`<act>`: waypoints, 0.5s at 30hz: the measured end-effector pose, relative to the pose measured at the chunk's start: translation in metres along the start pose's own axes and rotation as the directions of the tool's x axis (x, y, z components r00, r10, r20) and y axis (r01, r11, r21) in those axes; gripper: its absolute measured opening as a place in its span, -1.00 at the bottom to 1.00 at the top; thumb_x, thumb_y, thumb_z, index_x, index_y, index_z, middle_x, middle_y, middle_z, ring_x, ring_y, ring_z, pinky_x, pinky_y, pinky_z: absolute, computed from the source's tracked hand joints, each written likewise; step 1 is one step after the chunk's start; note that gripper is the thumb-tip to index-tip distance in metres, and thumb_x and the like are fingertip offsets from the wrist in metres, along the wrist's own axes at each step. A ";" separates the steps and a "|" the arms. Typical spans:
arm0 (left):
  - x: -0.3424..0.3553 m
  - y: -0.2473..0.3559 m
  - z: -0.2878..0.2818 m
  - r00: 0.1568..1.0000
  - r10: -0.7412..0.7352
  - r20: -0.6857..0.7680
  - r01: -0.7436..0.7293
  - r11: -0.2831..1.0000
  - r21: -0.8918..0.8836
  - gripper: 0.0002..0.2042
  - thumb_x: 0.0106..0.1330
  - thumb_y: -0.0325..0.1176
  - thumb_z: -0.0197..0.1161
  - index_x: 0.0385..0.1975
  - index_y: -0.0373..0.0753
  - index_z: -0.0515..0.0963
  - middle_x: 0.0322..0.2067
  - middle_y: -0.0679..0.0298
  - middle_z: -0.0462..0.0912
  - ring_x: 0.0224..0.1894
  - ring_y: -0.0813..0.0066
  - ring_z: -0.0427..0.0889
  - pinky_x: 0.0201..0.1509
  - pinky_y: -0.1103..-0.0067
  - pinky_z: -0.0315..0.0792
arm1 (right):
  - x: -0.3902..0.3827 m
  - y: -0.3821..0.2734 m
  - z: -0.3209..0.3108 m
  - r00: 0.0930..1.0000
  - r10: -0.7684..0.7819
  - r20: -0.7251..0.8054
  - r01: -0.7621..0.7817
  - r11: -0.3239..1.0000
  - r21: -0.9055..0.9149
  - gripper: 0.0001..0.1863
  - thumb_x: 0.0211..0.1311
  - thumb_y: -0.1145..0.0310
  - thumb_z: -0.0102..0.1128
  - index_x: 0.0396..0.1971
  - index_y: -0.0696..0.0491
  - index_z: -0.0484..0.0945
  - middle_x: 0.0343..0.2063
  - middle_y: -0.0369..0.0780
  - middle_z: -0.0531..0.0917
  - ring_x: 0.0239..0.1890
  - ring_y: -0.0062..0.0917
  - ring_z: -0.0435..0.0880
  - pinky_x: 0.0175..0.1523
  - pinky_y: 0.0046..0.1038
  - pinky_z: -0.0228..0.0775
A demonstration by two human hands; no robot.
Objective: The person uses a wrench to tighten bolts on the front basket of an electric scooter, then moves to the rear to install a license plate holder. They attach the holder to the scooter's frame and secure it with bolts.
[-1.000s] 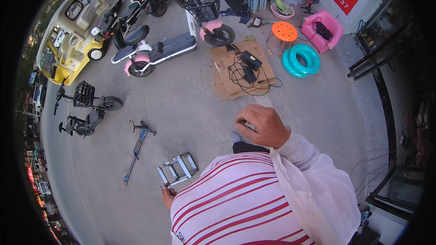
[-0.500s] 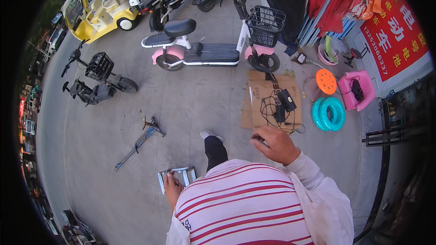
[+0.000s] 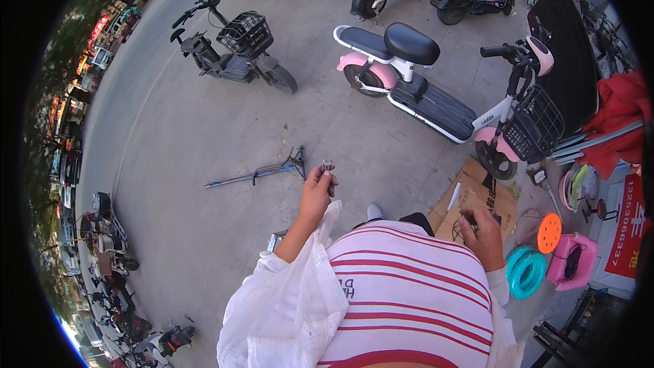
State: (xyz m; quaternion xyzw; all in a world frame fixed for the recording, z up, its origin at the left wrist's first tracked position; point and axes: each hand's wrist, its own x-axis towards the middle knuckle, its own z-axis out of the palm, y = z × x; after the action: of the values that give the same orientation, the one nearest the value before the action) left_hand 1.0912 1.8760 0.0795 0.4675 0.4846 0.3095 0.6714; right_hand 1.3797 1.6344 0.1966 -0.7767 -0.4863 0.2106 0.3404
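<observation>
Above the pavement [image 3: 204,232], a small metal part [image 3: 327,163] is pinched in the left hand [image 3: 317,191] fingers; right hand [image 3: 482,235] fingers are curled, grip unclear.

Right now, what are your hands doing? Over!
Left hand up, pinching a small metal part. Right hand closed on something small, can't tell what. Metal bar on pavement ahead, pink scooter beyond.
</observation>
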 end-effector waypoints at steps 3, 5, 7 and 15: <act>0.038 0.015 0.007 0.999 0.009 -0.042 -0.010 0.999 -0.042 -0.78 0.43 -0.36 0.04 -0.03 -0.29 0.48 -0.45 0.38 0.50 -0.48 0.68 0.44 -0.40 0.68 0.38 | 0.044 0.011 0.008 0.998 0.028 0.059 -0.031 0.998 0.063 -0.81 0.15 0.43 0.23 -0.27 0.19 0.54 -0.37 -0.08 0.60 -0.37 -0.29 0.62 -0.26 -0.37 0.45; 0.060 0.024 0.017 0.998 0.029 -0.063 -0.032 0.998 -0.049 -0.79 0.40 -0.38 0.09 -0.05 -0.30 0.50 -0.43 0.37 0.52 -0.45 0.70 0.46 -0.37 0.70 0.39 | 0.077 0.019 0.011 0.994 0.019 0.104 -0.025 0.998 0.055 -0.81 0.15 0.43 0.23 -0.27 0.19 0.54 -0.38 -0.08 0.60 -0.36 -0.28 0.62 -0.26 -0.37 0.45; 0.081 0.036 0.025 0.996 0.057 -0.065 -0.058 0.998 -0.012 -0.80 0.38 -0.40 0.14 -0.09 -0.31 0.54 -0.41 0.37 0.55 -0.41 0.71 0.48 -0.33 0.70 0.42 | 0.113 0.024 0.014 0.989 -0.010 0.148 0.006 1.000 0.030 -0.81 0.15 0.43 0.23 -0.27 0.19 0.54 -0.38 -0.07 0.60 -0.36 -0.27 0.62 -0.25 -0.37 0.45; 0.160 0.114 0.117 0.977 0.185 0.103 -0.195 0.976 0.097 -0.88 0.30 -0.50 0.22 -0.21 -0.37 0.56 -0.25 0.18 0.66 -0.28 0.56 0.56 -0.15 0.59 0.45 | 0.291 0.046 0.020 0.895 -0.209 0.394 0.163 0.976 0.147 -0.74 0.21 0.24 0.19 -0.22 0.11 0.54 -0.28 -0.11 0.60 -0.21 -0.20 0.59 -0.14 -0.27 0.42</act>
State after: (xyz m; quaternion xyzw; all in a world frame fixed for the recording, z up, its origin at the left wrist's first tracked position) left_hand 1.2593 2.0190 0.1388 0.5608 0.4215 0.3238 0.6348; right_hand 1.5221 1.8889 0.1509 -0.6455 -0.6062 0.3608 0.2925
